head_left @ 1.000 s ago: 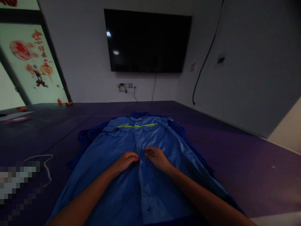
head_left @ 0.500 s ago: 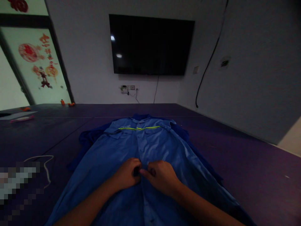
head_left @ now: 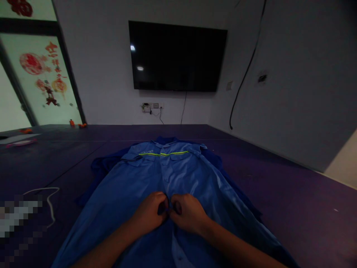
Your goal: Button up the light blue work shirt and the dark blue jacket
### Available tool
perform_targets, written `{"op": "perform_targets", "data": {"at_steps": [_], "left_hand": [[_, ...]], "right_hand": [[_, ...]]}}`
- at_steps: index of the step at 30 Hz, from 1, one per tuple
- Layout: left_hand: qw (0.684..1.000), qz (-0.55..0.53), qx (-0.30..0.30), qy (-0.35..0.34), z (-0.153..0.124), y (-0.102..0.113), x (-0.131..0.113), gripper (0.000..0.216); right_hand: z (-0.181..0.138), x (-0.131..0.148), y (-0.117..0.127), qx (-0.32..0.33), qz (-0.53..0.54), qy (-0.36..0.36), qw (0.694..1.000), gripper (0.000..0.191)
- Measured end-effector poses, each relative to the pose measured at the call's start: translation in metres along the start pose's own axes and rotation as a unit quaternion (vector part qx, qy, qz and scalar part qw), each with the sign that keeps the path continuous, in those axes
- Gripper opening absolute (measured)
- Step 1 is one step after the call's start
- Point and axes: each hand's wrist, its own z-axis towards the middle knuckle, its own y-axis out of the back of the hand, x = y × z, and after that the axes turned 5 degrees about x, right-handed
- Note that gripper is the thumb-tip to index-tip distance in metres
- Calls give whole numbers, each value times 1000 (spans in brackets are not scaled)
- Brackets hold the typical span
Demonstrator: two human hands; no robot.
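A blue work shirt [head_left: 122, 201] lies spread out, front up, with its collar pointing away from me. Across its chest runs a yellow-green stripe, with pocket flaps below it, and a row of buttons goes down the middle. At the front opening, about halfway down, my left hand [head_left: 152, 210] pinches the shirt's edge, fingers curled. Close against it on the right, my right hand [head_left: 189, 212] is also closed on the front edge, its thumb near the left fingertips. The button between them, if any, is hidden by the fingers.
The shirt rests on a dark purple floor [head_left: 279, 178]. To the left lie a white cable [head_left: 51, 208] and a blurred-out object [head_left: 19, 216]. Small orange things [head_left: 82, 125] stand by the glass door [head_left: 47, 82]. A television [head_left: 178, 56] hangs on the far wall.
My hands have drawn slightly closer together at the shirt front, and the right thumb has tucked in. The whole view has shifted a little.
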Motion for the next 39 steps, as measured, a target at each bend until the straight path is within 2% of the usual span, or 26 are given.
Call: {"op": "perform_targets", "data": {"at_steps": [4,10,13,20,29,39], "left_hand": [[998,-53,-3,15,1,2,-1,9],[980,-185,-42,55,4,4,1,7],[965,-244,-58,74,6,3,4,11],[926,-363,-55,85,6,1,7,14],[925,-372,-66,47,9,-1,12,13],[954,-285,-95,9,5,5,3,14]], "right_hand": [[5,-6,-4,-4,107,-7,994,5],[12,-10,-7,-14,298,3,955,6],[11,-9,-5,-18,339,-5,940,6],[11,-4,-2,23,395,-52,917,4],[13,-7,-1,34,427,-44,903,18],[15,-9,-6,23,405,-46,913,10]]}}
